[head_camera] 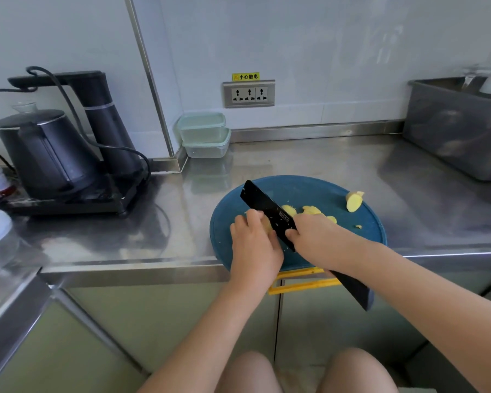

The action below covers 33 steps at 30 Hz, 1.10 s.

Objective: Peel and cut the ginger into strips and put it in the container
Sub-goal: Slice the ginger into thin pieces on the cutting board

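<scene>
A round blue cutting board (309, 191) lies at the counter's front edge. My right hand (318, 236) grips a black knife (264, 207), its blade angled down across the board. My left hand (253, 245) holds a piece of peeled ginger (267, 226) against the left side of the blade with curled fingers; most of that piece is hidden. Yellow ginger slices (311, 210) lie just right of the blade, and a larger peeled chunk (354, 201) sits at the board's right rim. Two stacked clear containers with pale green lids (203, 134) stand at the back wall.
A black kettle (44, 151) and water dispenser (108, 123) with cords occupy the left of the steel counter. A grey metal bin (459, 131) stands at the back right. A wall socket (248, 93) is above the counter. A yellow handle (301, 282) sits below the board.
</scene>
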### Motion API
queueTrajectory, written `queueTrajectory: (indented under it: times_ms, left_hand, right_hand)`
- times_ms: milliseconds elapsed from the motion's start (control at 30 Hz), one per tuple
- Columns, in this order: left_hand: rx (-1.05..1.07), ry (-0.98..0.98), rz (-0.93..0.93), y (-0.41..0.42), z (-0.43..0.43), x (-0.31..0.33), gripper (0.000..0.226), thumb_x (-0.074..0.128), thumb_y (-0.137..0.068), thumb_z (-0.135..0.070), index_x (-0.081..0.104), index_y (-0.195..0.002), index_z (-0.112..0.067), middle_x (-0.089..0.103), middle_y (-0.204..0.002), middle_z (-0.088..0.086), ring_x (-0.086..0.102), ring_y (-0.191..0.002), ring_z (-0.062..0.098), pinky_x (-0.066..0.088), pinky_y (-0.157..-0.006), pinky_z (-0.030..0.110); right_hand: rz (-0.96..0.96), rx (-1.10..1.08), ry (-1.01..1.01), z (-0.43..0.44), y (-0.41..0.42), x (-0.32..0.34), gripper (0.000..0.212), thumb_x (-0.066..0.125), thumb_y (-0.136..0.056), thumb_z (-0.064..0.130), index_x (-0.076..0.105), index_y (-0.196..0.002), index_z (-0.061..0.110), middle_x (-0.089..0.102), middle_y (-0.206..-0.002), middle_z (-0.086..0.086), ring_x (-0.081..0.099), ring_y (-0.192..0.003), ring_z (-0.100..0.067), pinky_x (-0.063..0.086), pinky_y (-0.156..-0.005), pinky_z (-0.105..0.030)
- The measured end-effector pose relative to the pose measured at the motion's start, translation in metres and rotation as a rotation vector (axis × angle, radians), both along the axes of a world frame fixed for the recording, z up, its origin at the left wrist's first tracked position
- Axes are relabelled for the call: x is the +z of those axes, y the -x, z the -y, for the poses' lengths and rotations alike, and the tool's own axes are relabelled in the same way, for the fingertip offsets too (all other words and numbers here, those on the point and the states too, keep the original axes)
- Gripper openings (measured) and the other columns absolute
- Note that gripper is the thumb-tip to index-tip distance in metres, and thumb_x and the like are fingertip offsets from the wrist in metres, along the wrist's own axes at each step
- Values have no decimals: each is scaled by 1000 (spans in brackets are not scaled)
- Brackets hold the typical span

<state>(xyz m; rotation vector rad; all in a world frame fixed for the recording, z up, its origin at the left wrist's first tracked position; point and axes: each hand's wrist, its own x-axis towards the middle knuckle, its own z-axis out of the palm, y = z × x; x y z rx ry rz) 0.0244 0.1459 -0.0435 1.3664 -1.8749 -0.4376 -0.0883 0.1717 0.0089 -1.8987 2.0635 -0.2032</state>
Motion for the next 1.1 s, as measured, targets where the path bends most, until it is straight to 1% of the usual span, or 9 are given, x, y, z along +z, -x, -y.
queueTrajectory:
  times_ms: [133,267,333,500,633,767,900,1033,1100]
  left_hand:
    - [-3,-7,-12,0,0,-1,25,50,-93,-13,42,-117,-12,33,-105,-3,30,-100,13,31,-82,23]
    - [2,-5,-44,-1,1,-1,21,49,-93,-11,44,-113,-11,38,-102,1,31,-94,14,37,-84,31]
    - [1,4,-51,0,2,-2,19,49,-92,-11,45,-111,-12,42,-103,3,32,-93,15,37,-83,30]
    - [18,13,-57,0,0,-1,26,51,-92,-12,44,-117,-11,42,-107,5,38,-103,19,38,-86,30]
    - [29,-21,-41,1,-2,1,31,52,-91,-12,42,-121,-12,41,-111,5,37,-108,20,36,-88,30]
    - [17,-16,-10,0,-2,1,35,53,-91,-14,40,-123,-14,40,-115,5,36,-111,20,33,-88,26]
    - [2,-11,-6,0,-2,1,35,53,-92,-15,39,-124,-14,37,-116,2,34,-111,17,29,-84,19]
    - [-12,-8,-4,-1,-2,1,34,51,-92,-12,38,-124,-10,37,-118,5,32,-107,15,28,-86,19]
    - [-14,6,-2,0,-1,0,34,51,-92,-11,39,-123,-10,37,-116,4,28,-102,11,28,-85,19]
  right_hand:
    - [-7,-12,2,10,-9,5,18,36,-101,19,45,-88,10,45,-75,-4,59,-92,-33,42,-69,-33]
    - [-9,-51,-52,33,-21,13,21,37,-101,18,44,-83,10,52,-72,-7,57,-49,-21,43,-40,-26]
    - [32,-51,-83,44,-24,17,22,36,-100,17,45,-83,7,55,-70,-11,53,-43,-20,44,-37,-25]
    - [120,-21,-87,44,-20,15,26,31,-102,19,50,-95,3,60,-74,-14,56,-53,-25,50,-45,-33]
    - [87,-19,-8,32,-13,8,25,29,-101,19,47,-89,9,48,-70,-3,48,-60,-19,43,-55,-31]
    - [98,-15,-28,4,2,3,29,25,-104,26,48,-93,11,44,-73,1,50,-81,-22,41,-72,-33]
    - [74,3,-16,-9,4,2,39,20,-105,31,50,-93,10,45,-74,0,50,-81,-22,41,-74,-33]
    - [77,-56,-3,2,1,0,33,23,-104,27,48,-92,10,40,-71,1,48,-82,-22,40,-73,-33]
    - [82,-67,-46,5,-1,3,31,29,-104,26,51,-101,5,46,-77,0,51,-85,-23,41,-72,-33]
